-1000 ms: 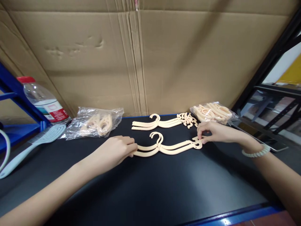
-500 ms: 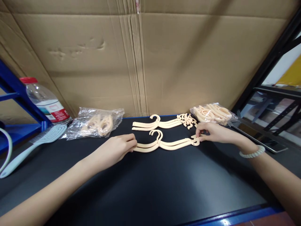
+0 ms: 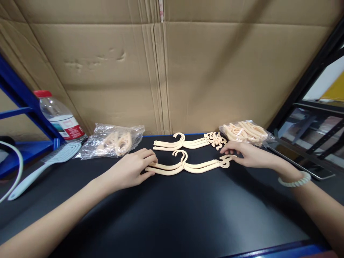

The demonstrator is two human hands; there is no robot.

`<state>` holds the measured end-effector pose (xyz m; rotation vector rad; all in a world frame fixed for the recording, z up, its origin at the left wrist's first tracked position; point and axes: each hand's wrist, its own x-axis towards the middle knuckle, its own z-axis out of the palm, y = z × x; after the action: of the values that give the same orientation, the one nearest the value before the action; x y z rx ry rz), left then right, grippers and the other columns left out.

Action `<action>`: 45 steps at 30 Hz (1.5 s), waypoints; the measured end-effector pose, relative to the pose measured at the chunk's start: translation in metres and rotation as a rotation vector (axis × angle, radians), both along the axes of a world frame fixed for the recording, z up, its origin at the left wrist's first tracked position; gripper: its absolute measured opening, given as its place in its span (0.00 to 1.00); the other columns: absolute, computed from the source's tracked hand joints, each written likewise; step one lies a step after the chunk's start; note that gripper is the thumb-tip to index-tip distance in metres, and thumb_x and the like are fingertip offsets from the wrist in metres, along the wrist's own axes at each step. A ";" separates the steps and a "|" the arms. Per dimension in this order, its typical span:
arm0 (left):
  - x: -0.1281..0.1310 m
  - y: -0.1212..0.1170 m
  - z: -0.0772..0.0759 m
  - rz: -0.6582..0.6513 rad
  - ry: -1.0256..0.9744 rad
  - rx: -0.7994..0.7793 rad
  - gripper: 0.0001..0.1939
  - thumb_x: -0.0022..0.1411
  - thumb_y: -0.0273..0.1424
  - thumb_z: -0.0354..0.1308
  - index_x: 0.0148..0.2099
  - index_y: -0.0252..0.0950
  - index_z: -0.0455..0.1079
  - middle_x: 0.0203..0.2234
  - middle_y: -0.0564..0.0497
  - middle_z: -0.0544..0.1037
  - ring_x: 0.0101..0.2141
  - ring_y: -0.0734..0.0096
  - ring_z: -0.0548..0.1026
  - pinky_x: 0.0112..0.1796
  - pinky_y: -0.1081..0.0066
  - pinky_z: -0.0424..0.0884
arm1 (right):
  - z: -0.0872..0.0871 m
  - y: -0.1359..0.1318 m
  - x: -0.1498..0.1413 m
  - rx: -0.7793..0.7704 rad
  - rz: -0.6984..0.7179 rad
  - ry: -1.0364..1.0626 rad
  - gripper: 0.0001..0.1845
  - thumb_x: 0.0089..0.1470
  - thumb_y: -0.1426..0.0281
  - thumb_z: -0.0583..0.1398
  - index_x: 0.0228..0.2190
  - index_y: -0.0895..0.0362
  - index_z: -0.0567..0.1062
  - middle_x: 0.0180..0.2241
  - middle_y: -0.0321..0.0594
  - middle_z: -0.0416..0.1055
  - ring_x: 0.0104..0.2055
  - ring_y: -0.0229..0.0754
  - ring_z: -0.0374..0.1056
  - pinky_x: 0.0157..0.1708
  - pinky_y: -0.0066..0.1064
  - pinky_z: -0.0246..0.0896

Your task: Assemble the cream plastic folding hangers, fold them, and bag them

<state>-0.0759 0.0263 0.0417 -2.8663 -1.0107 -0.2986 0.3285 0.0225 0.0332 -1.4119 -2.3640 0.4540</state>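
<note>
Two beige plastic clothes hangers [image 3: 200, 170] lie side by side on the dark table, their hooks pointing away from me. My left hand [image 3: 134, 167] holds their left ends between thumb and fingers. A small beige hook piece [image 3: 225, 162] sits at their right end, with a narrow tip toward my right hand. Around that tip, my right hand [image 3: 245, 154] has thumb and fingers apart, gripping nothing visible. Behind lies another set of beige hangers [image 3: 195, 144]. A pile of small beige hooks [image 3: 215, 138] lies at its right end, just beyond my right fingertips.
Clear plastic bags of beige parts lie left [image 3: 118, 141] and right [image 3: 245, 130]. At the left are a pale blue hairbrush [image 3: 60, 154] and a red-capped bottle [image 3: 63, 120]. A flat dark device [image 3: 303, 161] lies right. Cardboard [image 3: 204, 71] stands behind.
My right hand has let go of the hook piece and its fingers have spread toward the small hooks. My left thumb and fingers have parted wider around the hanger ends. The view has shifted slightly.
</note>
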 end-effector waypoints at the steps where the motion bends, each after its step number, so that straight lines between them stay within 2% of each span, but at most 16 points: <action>1: -0.001 0.000 0.000 0.002 -0.008 -0.020 0.09 0.61 0.30 0.55 0.43 0.39 0.70 0.39 0.47 0.74 0.39 0.63 0.73 0.39 0.69 0.69 | 0.000 -0.001 -0.002 0.008 0.010 0.015 0.16 0.49 0.67 0.58 0.41 0.54 0.75 0.37 0.43 0.73 0.37 0.45 0.68 0.37 0.35 0.64; 4: -0.001 0.001 0.000 0.016 -0.013 -0.090 0.10 0.62 0.32 0.54 0.45 0.39 0.71 0.39 0.48 0.74 0.39 0.64 0.74 0.40 0.70 0.70 | -0.004 -0.003 -0.011 0.014 0.095 0.000 0.20 0.49 0.62 0.62 0.44 0.54 0.75 0.42 0.45 0.72 0.43 0.48 0.67 0.44 0.39 0.62; 7: -0.001 0.003 0.000 0.030 -0.009 -0.131 0.10 0.64 0.31 0.52 0.45 0.39 0.72 0.38 0.49 0.75 0.37 0.66 0.75 0.39 0.71 0.70 | -0.008 -0.003 -0.020 0.006 0.165 -0.049 0.19 0.49 0.60 0.64 0.42 0.55 0.76 0.40 0.45 0.72 0.41 0.48 0.67 0.43 0.39 0.61; 10: -0.002 0.005 0.000 0.025 -0.020 -0.150 0.10 0.65 0.31 0.50 0.44 0.39 0.72 0.38 0.48 0.75 0.37 0.66 0.75 0.38 0.71 0.70 | -0.011 -0.002 -0.026 0.021 0.164 -0.062 0.14 0.53 0.62 0.61 0.38 0.57 0.77 0.35 0.44 0.72 0.37 0.45 0.66 0.38 0.36 0.60; 13: -0.004 0.008 -0.003 0.010 -0.048 -0.149 0.10 0.65 0.31 0.50 0.43 0.38 0.72 0.38 0.48 0.76 0.37 0.67 0.75 0.38 0.72 0.70 | -0.014 0.000 -0.028 0.041 0.166 -0.048 0.13 0.55 0.62 0.59 0.37 0.57 0.76 0.33 0.43 0.72 0.35 0.44 0.65 0.36 0.34 0.58; 19: -0.008 0.014 -0.010 -0.001 -0.102 -0.158 0.10 0.66 0.31 0.50 0.45 0.38 0.72 0.39 0.48 0.75 0.39 0.67 0.74 0.41 0.71 0.69 | -0.018 0.003 -0.028 0.083 0.172 0.007 0.13 0.55 0.61 0.59 0.36 0.57 0.76 0.33 0.42 0.73 0.36 0.45 0.66 0.37 0.35 0.58; 26: -0.009 0.013 -0.010 0.028 -0.097 -0.160 0.09 0.64 0.31 0.52 0.44 0.39 0.71 0.38 0.50 0.75 0.38 0.67 0.74 0.39 0.72 0.69 | -0.023 0.003 -0.025 0.136 0.174 -0.022 0.14 0.55 0.62 0.59 0.38 0.57 0.75 0.36 0.44 0.72 0.39 0.46 0.67 0.40 0.38 0.61; 29: -0.010 0.012 -0.009 0.037 -0.102 -0.133 0.09 0.62 0.31 0.54 0.44 0.39 0.71 0.39 0.50 0.75 0.38 0.66 0.74 0.38 0.71 0.69 | -0.022 0.005 -0.021 0.168 0.129 0.041 0.16 0.56 0.60 0.58 0.41 0.57 0.75 0.40 0.45 0.73 0.42 0.47 0.67 0.43 0.39 0.63; 31: -0.011 0.013 -0.008 0.040 -0.115 -0.123 0.10 0.60 0.31 0.55 0.45 0.39 0.70 0.39 0.50 0.74 0.38 0.66 0.74 0.38 0.71 0.69 | -0.021 0.007 -0.018 0.236 0.058 0.100 0.15 0.58 0.61 0.56 0.41 0.56 0.74 0.40 0.45 0.73 0.42 0.46 0.68 0.41 0.38 0.64; 34: -0.012 0.014 -0.007 0.043 -0.125 -0.131 0.10 0.60 0.31 0.55 0.45 0.40 0.70 0.39 0.50 0.75 0.38 0.66 0.74 0.39 0.70 0.70 | -0.020 0.010 -0.014 0.361 -0.082 0.141 0.14 0.59 0.63 0.54 0.38 0.57 0.75 0.35 0.44 0.74 0.33 0.43 0.68 0.32 0.35 0.64; 37: -0.011 0.015 -0.006 0.069 -0.135 -0.120 0.09 0.63 0.33 0.53 0.44 0.39 0.71 0.38 0.49 0.75 0.38 0.65 0.74 0.40 0.68 0.69 | -0.020 0.011 -0.011 0.422 -0.191 0.176 0.13 0.57 0.64 0.54 0.36 0.57 0.75 0.31 0.42 0.74 0.25 0.40 0.64 0.26 0.33 0.61; 45: -0.011 0.018 -0.007 0.093 -0.149 -0.056 0.11 0.65 0.31 0.48 0.43 0.37 0.71 0.38 0.48 0.76 0.40 0.63 0.74 0.41 0.65 0.69 | -0.017 0.012 -0.006 0.556 -0.230 0.159 0.11 0.55 0.65 0.55 0.32 0.56 0.76 0.29 0.42 0.75 0.27 0.42 0.66 0.27 0.34 0.61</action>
<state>-0.0872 0.0440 0.0343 -2.8704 -1.1920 -0.4907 0.3222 0.0348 0.0157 -1.2946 -1.9556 -0.1434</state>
